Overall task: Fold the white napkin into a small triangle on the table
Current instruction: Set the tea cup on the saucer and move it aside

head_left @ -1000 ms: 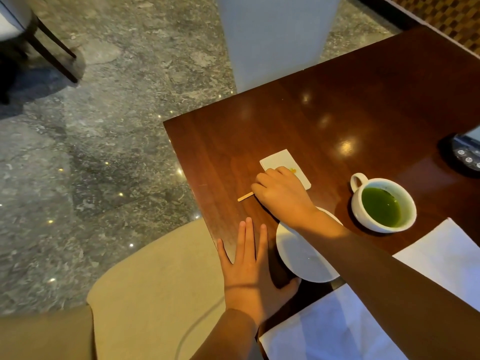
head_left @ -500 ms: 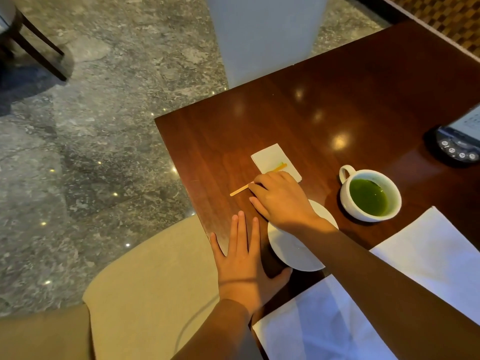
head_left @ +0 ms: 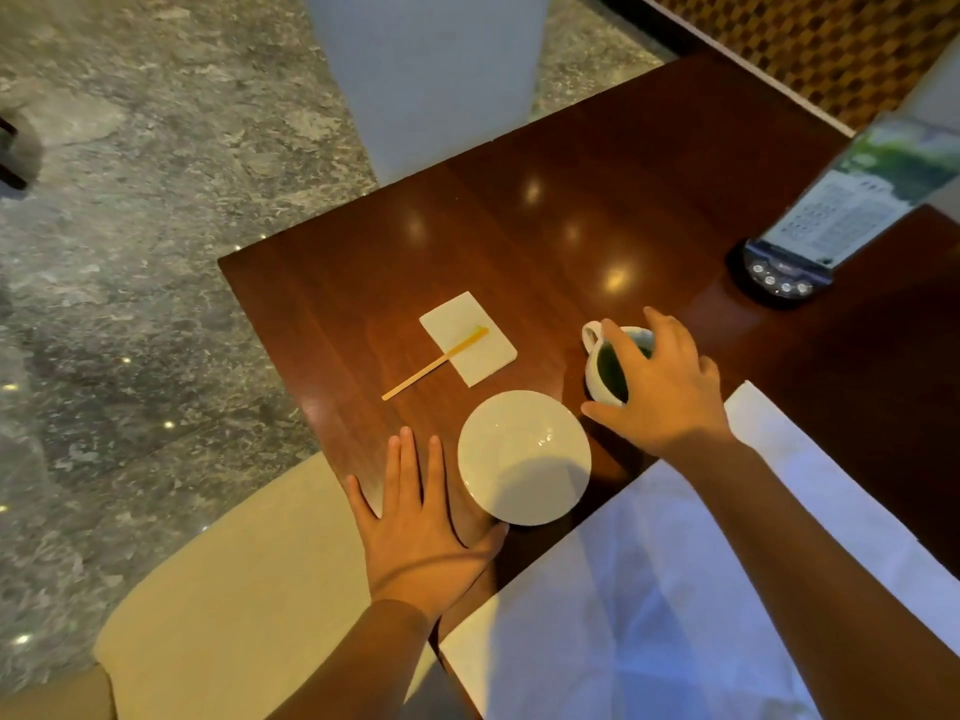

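A large white napkin [head_left: 649,589] lies spread flat on the near right of the dark wooden table [head_left: 571,200], partly under my right forearm. My right hand [head_left: 660,392] reaches over it and wraps from above around a white cup [head_left: 597,376] of green drink, thumb at the cup's near side. My left hand [head_left: 421,522] rests palm down at the table's near edge, fingers apart, its thumb beside an empty white saucer [head_left: 524,457].
A small folded white paper [head_left: 467,337] with a wooden stir stick [head_left: 431,366] across it lies beyond the saucer. A black call device with a menu card [head_left: 779,278] stands at the right. A beige chair seat [head_left: 234,589] and white pillar [head_left: 431,70] border the table.
My right hand has let go of the stir stick, leaving it across the small folded paper, and swung right onto the cup. My left hand has stayed flat on the table.
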`<state>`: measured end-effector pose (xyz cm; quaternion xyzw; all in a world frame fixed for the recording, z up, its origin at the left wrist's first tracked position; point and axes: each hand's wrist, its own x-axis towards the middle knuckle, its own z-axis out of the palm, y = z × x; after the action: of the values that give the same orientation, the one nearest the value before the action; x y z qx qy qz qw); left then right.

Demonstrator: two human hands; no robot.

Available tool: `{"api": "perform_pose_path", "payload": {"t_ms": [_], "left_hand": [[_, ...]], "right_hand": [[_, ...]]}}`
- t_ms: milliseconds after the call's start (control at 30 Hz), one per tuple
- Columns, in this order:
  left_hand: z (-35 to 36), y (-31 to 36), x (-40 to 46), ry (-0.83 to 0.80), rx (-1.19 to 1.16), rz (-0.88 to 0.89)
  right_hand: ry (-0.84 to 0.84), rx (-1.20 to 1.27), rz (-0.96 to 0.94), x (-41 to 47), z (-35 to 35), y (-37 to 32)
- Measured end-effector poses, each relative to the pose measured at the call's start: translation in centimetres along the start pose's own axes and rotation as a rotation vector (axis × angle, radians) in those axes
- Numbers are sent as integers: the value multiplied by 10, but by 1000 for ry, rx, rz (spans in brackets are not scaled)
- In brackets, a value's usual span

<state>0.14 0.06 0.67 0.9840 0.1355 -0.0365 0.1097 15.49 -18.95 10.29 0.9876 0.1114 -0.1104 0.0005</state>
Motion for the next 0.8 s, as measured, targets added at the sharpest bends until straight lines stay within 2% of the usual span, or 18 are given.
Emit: {"api": "perform_pose_path", "payload": {"t_ms": [133, 567, 800], "left_hand": [[2, 0, 0, 6, -11, -2], [4, -1, 0, 11, -6, 1], [3, -1, 0, -1, -4, 4]], "right_hand": [[-86, 113, 21, 6, -3, 10], [12, 131, -20, -11, -20, -10], [-29, 193, -110, -34, -27, -44]]}}
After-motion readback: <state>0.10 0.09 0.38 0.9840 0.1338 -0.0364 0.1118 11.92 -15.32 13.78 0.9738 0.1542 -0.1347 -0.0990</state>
